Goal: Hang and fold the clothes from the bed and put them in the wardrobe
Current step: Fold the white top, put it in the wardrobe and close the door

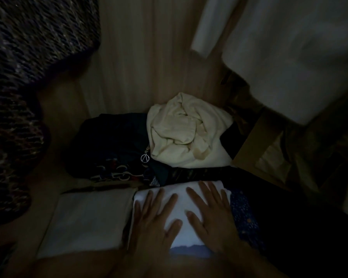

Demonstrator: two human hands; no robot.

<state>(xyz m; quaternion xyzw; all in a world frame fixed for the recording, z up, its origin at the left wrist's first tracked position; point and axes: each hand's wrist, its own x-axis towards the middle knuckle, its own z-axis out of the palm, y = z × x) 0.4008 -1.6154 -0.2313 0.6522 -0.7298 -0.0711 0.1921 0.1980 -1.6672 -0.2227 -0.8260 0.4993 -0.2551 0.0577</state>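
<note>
Two-handed press, well inside the dim wardrobe shelf point(54, 167): left hand point(155, 215) and right hand point(211, 213) both laid open, fingers straight and spread, palms down on the folded white garment point(180, 203), gripping nothing. Placed at the front of the shelf, just beside a second folded white piece point(88, 219) on its left and touching dark blue speckled fabric point(243, 213) on its right.

Probably light, soft and limp; likely to slump or unfold if lifted by one edge. Best taken from beneath with flat palms at both sides, or simply slid and patted square. Smooth, flat look, neat rectangular fold, bluish band at the near edge.

Behind: a cream garment point(185, 133), crumpled into a rounded heap, matte and deeply creased, resting against dark patterned cloth point(113, 169) with a small metal ring pull point(144, 158). Further right, stiff brown paper or card point(259, 149), flat-sided; cannot tell whether bag or box. At left, coarse dark knit point(18, 57), nubbly, apparently hanging. Pale wood-grain back panel point(139, 57), smooth and hard.
</note>
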